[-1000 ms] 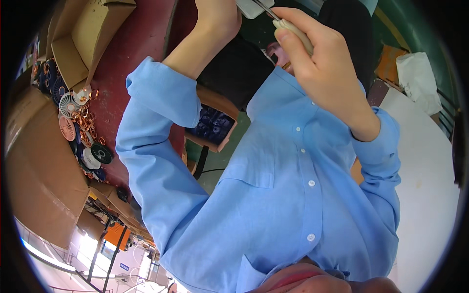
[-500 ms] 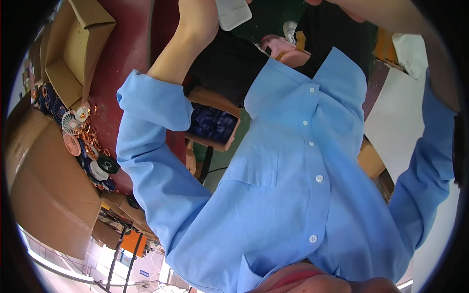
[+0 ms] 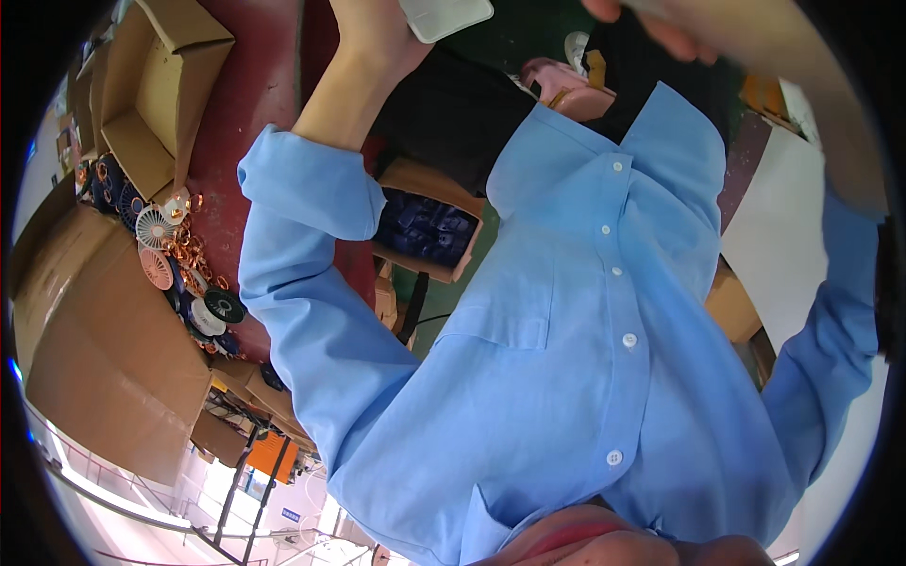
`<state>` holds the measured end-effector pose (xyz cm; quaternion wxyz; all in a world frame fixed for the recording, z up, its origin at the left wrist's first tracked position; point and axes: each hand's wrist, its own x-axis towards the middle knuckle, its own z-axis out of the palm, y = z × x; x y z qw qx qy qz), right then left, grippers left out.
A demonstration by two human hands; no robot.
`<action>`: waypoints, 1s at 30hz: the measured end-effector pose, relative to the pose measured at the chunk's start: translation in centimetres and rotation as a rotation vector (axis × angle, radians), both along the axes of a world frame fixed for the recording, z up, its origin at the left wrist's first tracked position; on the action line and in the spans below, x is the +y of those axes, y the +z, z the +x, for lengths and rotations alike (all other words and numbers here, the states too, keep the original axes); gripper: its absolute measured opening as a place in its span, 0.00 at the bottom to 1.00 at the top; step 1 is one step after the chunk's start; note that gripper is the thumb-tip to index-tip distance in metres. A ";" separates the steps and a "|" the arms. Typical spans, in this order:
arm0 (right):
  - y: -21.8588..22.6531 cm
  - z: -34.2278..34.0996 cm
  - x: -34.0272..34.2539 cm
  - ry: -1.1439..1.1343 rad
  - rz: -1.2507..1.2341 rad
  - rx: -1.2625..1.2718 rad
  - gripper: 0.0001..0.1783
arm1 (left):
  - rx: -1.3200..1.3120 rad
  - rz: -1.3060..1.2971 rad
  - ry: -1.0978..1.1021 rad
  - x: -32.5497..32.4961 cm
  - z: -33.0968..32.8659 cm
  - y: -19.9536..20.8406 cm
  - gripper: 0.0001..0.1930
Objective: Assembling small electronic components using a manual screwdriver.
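At the top edge, my left hand (image 3: 382, 42) is bent at the wrist and closed on a white, flat plastic piece (image 3: 448, 17) with rounded corners. The frame cuts off the far part of this piece and most of the fingers. My right hand (image 3: 665, 33) shows at the upper right beneath its forearm, blurred. Its visible fingertips are apart, and nothing shows between them. Both arms wear light blue sleeves, the left one rolled up to the forearm.
Left of my left arm is a dark red tabletop (image 3: 250, 85). On it lie an open cardboard box (image 3: 142, 141) and a heap of small round fan grilles (image 3: 156, 226) with copper-coloured rings. A lower carton (image 3: 472, 255) holds dark blue parts. A pink object (image 3: 576, 99) is beyond my lap.
The view has shifted slightly, so the surroundings sit further right. My left hand and the white plastic piece are higher in the picture. More of my right hand's fingers shows.
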<state>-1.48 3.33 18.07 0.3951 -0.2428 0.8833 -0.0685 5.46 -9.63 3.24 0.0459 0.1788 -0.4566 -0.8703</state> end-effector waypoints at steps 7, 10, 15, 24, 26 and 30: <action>-9.1 3.2 3.3 -0.101 -0.858 -0.210 0.12 | 0.065 0.152 0.212 -0.8 0.0 -0.1 0.33; -10.1 3.6 2.8 -0.070 -1.040 -0.025 0.12 | 0.083 0.066 0.242 -0.7 -0.1 0.1 0.32; -5.4 0.8 1.3 -0.132 -0.639 -0.432 0.13 | 0.122 -0.191 0.264 -0.8 0.3 0.1 0.31; -1.3 -3.5 1.8 -0.012 -0.267 -0.431 0.14 | -0.138 -0.277 0.037 0.3 0.8 0.3 0.38; -0.8 -3.8 1.5 0.063 -0.230 -0.380 0.15 | -0.132 -0.247 0.033 0.2 0.9 0.4 0.38; 0.0 -4.3 1.0 0.215 -0.161 -0.278 0.15 | -0.013 -0.326 -0.100 -0.1 0.7 0.7 0.33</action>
